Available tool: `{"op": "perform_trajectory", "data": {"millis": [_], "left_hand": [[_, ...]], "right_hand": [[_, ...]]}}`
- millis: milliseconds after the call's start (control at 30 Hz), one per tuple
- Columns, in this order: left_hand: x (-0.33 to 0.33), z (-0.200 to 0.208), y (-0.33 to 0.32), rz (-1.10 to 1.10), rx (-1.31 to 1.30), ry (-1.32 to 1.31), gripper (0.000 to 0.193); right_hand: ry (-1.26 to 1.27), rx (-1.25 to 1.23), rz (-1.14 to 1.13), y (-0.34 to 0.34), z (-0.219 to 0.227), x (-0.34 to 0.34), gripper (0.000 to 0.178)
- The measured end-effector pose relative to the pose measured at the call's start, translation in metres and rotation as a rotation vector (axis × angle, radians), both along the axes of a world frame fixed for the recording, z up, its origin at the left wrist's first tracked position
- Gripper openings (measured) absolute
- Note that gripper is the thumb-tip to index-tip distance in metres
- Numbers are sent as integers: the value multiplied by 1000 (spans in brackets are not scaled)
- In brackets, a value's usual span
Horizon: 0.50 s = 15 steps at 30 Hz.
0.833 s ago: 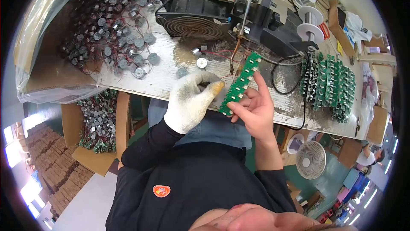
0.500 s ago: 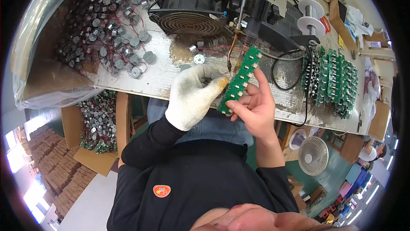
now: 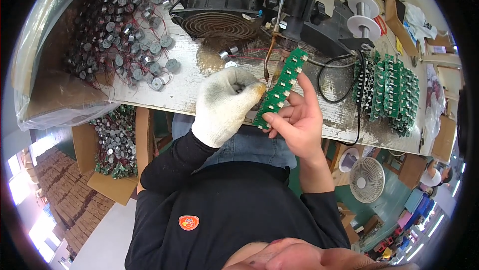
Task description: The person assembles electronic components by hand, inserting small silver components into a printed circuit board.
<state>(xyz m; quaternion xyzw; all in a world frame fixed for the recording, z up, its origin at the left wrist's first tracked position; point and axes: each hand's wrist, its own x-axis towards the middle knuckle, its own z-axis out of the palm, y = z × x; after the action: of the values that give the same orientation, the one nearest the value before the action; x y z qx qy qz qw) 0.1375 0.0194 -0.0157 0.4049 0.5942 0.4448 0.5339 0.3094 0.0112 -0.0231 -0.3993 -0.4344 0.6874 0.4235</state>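
My left hand (image 3: 224, 103), in a white knit glove with a stained thumb, is closed in a pinch. Between its fingers shows a bit of grey metal, seemingly a small motor, mostly hidden by the glove. Bare fingers and thumb of my right hand (image 3: 299, 120) grip the lower end of a long green circuit board (image 3: 283, 88), tilted, with small light connectors along it. The left fingertips are at the board's left edge; I cannot tell if they touch. Just above them, a soldering iron (image 3: 269, 60) hangs from a stand, tip down beside the board.
Loose small motors (image 3: 134, 45) with red wires heap at the left. Behind the hands stand a black fan (image 3: 219, 13) and solder wire spools (image 3: 363, 8). Stacked green boards (image 3: 391, 90) lie at the right, by a black cable (image 3: 322, 90). A carton (image 3: 144, 140) sits below the table's left side.
My gloved hand has shifted slightly up and now covers more of a white-faced motor on the table. The board has moved slightly and stays in my right hand.
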Motion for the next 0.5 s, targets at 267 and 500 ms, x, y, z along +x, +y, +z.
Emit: {"op": "perform_trajectory", "data": {"millis": [267,500], "left_hand": [[3,1,-4,30,-66,-105,17],[2,-5,-7,22,-57,-87,17]], "right_hand": [[-8,24,7,-2,-3,0,88],[-9,-15,-2,-6,-3,-1,88]]}}
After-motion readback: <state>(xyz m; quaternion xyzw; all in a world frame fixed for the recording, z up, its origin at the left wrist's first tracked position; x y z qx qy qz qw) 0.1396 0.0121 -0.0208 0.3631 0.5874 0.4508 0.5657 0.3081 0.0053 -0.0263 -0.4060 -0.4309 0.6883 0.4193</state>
